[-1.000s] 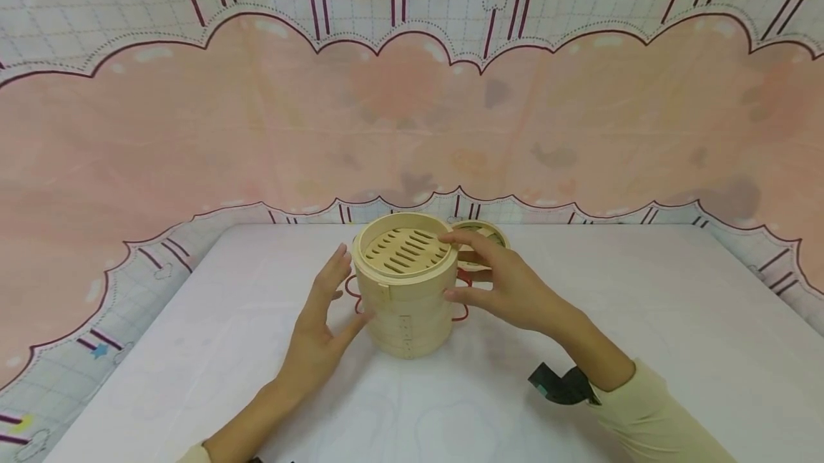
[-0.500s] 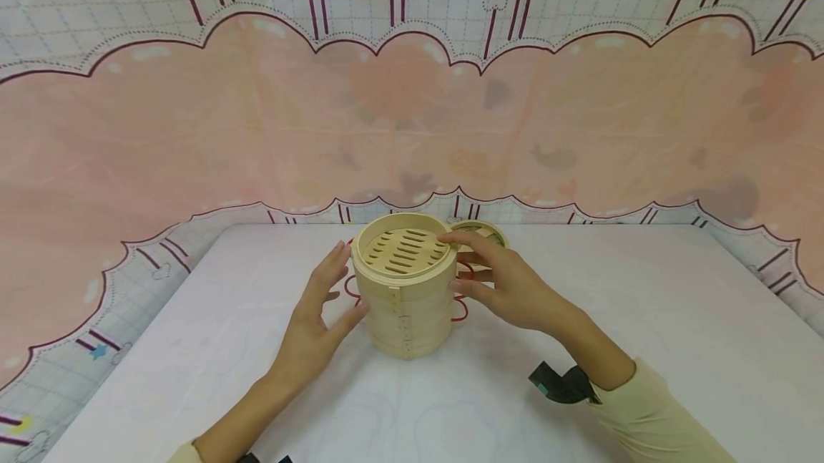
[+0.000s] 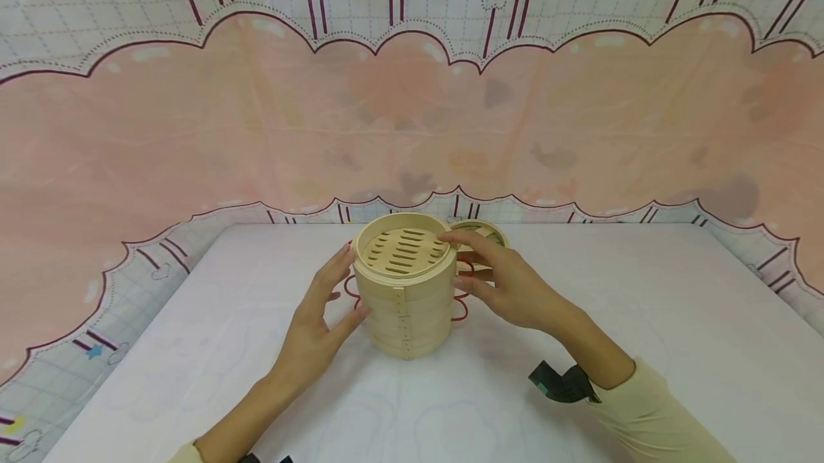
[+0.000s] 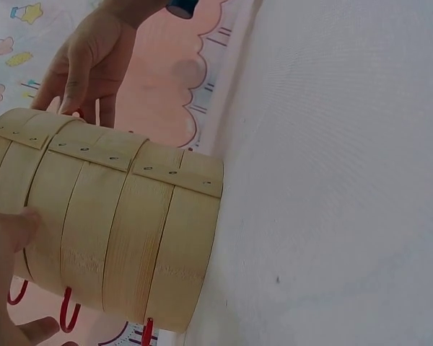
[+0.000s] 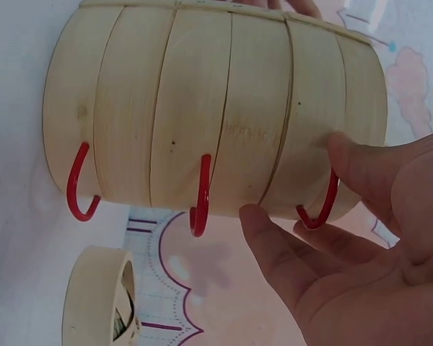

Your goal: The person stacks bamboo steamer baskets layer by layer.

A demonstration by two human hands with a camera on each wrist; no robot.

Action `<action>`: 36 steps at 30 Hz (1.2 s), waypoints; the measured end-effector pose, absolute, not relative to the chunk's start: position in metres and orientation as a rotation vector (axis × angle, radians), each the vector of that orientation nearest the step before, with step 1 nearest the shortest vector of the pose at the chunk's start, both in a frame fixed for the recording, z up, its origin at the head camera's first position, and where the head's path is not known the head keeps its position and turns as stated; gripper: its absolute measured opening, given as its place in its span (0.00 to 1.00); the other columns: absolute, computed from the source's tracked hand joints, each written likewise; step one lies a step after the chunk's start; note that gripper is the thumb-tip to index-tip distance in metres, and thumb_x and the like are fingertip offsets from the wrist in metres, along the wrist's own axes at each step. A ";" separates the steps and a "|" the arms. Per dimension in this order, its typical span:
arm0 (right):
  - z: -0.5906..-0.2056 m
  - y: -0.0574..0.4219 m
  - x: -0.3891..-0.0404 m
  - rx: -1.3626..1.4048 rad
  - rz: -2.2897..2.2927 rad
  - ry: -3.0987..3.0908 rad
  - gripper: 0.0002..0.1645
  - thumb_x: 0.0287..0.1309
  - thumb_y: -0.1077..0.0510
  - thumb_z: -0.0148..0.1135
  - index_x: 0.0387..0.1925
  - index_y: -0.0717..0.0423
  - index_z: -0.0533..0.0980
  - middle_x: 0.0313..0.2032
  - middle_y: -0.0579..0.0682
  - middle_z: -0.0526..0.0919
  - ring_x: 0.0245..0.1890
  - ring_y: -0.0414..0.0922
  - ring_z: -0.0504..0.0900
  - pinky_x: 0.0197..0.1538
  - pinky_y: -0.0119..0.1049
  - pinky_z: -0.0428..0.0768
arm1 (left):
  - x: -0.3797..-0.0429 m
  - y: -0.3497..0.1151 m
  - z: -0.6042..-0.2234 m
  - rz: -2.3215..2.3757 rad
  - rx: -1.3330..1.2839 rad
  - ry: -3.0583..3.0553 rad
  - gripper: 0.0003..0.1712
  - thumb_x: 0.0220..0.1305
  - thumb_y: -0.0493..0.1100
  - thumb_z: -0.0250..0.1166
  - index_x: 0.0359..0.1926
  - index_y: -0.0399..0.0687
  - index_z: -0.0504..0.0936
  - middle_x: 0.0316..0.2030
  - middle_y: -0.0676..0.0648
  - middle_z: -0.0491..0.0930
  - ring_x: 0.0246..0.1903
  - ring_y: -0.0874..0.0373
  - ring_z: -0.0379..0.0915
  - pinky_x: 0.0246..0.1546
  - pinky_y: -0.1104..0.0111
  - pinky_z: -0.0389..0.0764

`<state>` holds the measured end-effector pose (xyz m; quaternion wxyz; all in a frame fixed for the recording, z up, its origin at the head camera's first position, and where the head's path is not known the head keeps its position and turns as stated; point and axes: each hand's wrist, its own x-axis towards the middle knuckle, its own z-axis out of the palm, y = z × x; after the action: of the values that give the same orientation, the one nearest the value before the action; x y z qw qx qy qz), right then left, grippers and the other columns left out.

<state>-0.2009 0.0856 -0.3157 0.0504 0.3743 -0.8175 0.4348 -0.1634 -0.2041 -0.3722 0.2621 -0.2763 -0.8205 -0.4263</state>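
Observation:
A stack of three round bamboo steamer baskets [image 3: 408,313] stands upright on the white table. Its top tier [image 3: 400,252] has a slotted floor inside a raised rim. Red loop handles [image 5: 202,191] stick out from both sides. My left hand [image 3: 322,302] holds the top tier from the left, with its thumb on the near wall and its fingers along the side. On the right, my right hand [image 3: 508,280] grips the same tier, thumb against the wall and forefinger at the rim. In the left wrist view, the stapled seams [image 4: 90,153] run nearly in line.
Behind the stack, to the right, sits a round bamboo lid [image 3: 484,228] with a woven top, partly hidden by the right hand. A patterned cloth backdrop [image 3: 412,119] rises behind the white table [image 3: 644,320]. A black strap [image 3: 561,383] hangs at the right cuff.
The top tier has turned, its front seam moving rightward until nearly above the lower seams. Its right red handle now shows more. Both hands have shifted slightly; the lower stack stays in place.

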 end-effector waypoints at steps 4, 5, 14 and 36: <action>-0.317 0.086 -0.202 1.130 1.318 -2.483 0.35 0.59 0.67 0.62 0.66 0.46 0.65 0.64 0.46 0.67 0.57 0.50 0.75 0.55 0.43 0.75 | -0.165 -0.205 -0.373 -1.147 -0.741 -2.224 0.48 0.56 0.31 0.69 0.73 0.54 0.55 0.72 0.53 0.53 0.62 0.50 0.62 0.50 0.52 0.71; -0.317 0.086 -0.202 1.127 1.318 -2.482 0.35 0.59 0.67 0.62 0.66 0.46 0.65 0.64 0.46 0.67 0.57 0.50 0.75 0.55 0.42 0.75 | -0.165 -0.205 -0.373 -1.147 -0.741 -2.224 0.48 0.56 0.31 0.69 0.73 0.54 0.55 0.72 0.53 0.53 0.62 0.51 0.63 0.50 0.52 0.71; -0.317 0.085 -0.202 1.116 1.318 -2.480 0.35 0.59 0.68 0.62 0.66 0.47 0.65 0.64 0.46 0.68 0.57 0.49 0.75 0.55 0.41 0.75 | -0.167 -0.207 -0.371 -1.166 -0.720 -2.217 0.46 0.57 0.31 0.68 0.73 0.55 0.56 0.71 0.54 0.55 0.61 0.51 0.63 0.50 0.50 0.71; -0.321 0.079 -0.201 1.043 1.272 -2.438 0.33 0.60 0.67 0.61 0.65 0.45 0.67 0.62 0.47 0.71 0.54 0.47 0.77 0.51 0.41 0.78 | -0.163 -0.202 -0.370 -1.088 -0.632 -2.206 0.44 0.57 0.35 0.69 0.72 0.57 0.60 0.69 0.54 0.59 0.53 0.50 0.72 0.44 0.52 0.72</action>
<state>-0.2010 0.0792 -0.3213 0.1001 0.3527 -0.8248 0.4304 -0.1627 -0.2022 -0.3696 0.2965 -0.2377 -0.8296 -0.4092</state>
